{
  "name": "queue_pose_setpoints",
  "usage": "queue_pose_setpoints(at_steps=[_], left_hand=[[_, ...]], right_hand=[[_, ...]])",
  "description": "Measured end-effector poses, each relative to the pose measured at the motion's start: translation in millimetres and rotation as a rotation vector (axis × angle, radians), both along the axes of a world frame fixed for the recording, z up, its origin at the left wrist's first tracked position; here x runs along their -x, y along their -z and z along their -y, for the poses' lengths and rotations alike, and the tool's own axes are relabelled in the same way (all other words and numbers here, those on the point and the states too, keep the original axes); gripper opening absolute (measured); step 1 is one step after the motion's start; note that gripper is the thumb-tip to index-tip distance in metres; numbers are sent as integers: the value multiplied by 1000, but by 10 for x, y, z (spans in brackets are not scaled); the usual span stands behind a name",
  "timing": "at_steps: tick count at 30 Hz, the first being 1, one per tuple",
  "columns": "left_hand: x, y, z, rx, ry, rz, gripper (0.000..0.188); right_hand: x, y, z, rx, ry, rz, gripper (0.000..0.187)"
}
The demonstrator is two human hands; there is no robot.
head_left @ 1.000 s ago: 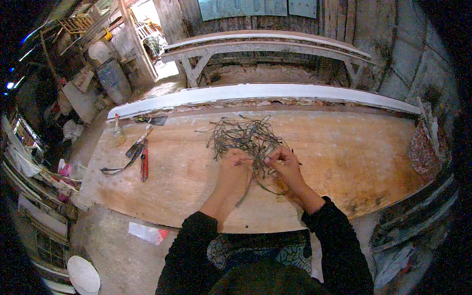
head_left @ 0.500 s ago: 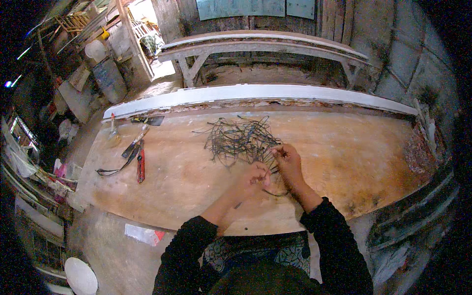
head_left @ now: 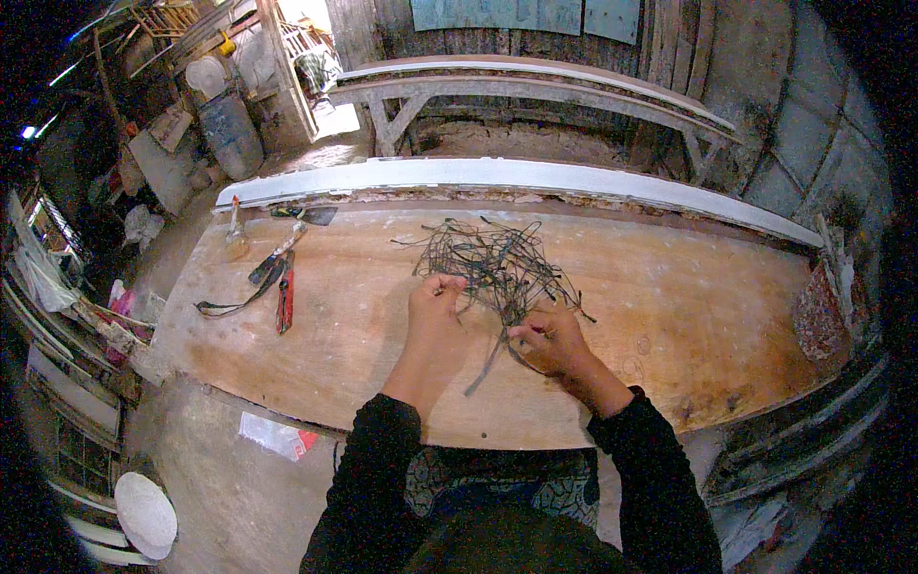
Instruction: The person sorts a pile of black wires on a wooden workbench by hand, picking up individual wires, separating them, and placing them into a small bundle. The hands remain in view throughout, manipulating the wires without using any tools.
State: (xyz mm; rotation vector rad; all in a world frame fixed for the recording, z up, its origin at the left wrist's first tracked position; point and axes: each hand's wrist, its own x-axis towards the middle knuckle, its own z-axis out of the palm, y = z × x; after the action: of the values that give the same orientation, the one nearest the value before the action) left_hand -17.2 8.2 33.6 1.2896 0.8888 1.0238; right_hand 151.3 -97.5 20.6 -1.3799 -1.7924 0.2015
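A loose tangle of thin black cords [head_left: 492,251] lies on the wooden tabletop [head_left: 688,316], in front of me. My left hand [head_left: 435,301] is at its near left side, fingers curled in a pinch on thin strands at the edge. Lower right of the tangle, my right hand [head_left: 555,342] closes thumb and fingers on a few cords drawn out of it. A flat dark length hangs between the two hands, pointing down left. How many strands each hand grips is hidden by the fingers.
Left on the tabletop lie a red utility knife [head_left: 286,295], a light-handled tool [head_left: 277,253] with a black strap [head_left: 228,307], a putty knife [head_left: 314,216] and a small bottle [head_left: 235,236]. A long white board [head_left: 478,174] borders the far edge. Behind stands a bench [head_left: 535,88].
My left hand has moved left and up to the tangle's edge. My right hand has come down and slightly left. The cords have spread a little, and the view has shifted slightly.
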Motion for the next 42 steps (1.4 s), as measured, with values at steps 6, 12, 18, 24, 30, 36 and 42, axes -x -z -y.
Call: queue_pose_setpoints(at_steps=[6, 12, 18, 24, 30, 36, 42], left_hand=[[-123, 107, -9, 343, -64, 421, 8], [-93, 92, -41, -292, -22, -89, 10], [-220, 213, 182, -93, 232, -238, 22], [-140, 187, 165, -454, 409, -683, 25], [-129, 298, 110, -488, 431, -484, 21], [-120, 192, 137, -641, 358, -303, 12], [-39, 101, -8, -592, 94, -242, 15]], right_hand=[[174, -97, 35, -163, -58, 167, 14], [-43, -129, 72, -190, 121, 194, 17], [-334, -113, -52, 32, 513, 93, 24], [-402, 3, -80, -52, 653, 84, 21], [-298, -83, -59, -84, 506, 106, 31], [-114, -247, 65, -183, 159, 474, 36], [-97, -217, 75, 446, -94, -833, 20]])
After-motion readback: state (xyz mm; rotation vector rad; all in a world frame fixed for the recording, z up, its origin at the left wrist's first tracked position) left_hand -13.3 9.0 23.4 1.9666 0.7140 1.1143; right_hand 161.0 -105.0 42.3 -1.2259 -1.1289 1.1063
